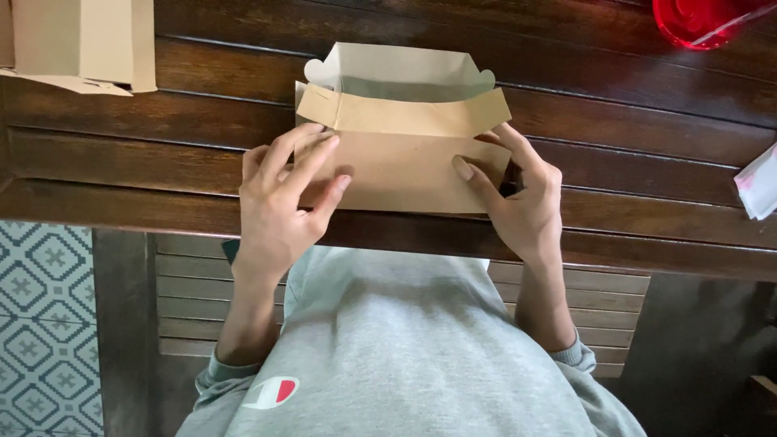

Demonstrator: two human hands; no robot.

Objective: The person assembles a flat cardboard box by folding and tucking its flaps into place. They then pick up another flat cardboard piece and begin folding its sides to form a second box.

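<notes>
Box (402, 166), brown card with pale inside, sits at the near table (631, 137) edge, partly formed: front wall folded up, lid flap standing open, closure outstanding. Left hand (279, 206) and right hand (526, 206) press flat-fingered against its front corners; right thumb apparently hooks the side.

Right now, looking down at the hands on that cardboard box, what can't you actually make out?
- Head view: the inside of the brown cardboard box is hidden by its own front panel and folded flap.
- The left hand and right hand cover the box's side ends.
- The red container is cut off by the top edge.
- The second cardboard piece is cut off by the top-left corner.
- The white packet is cut off by the right edge.
</notes>
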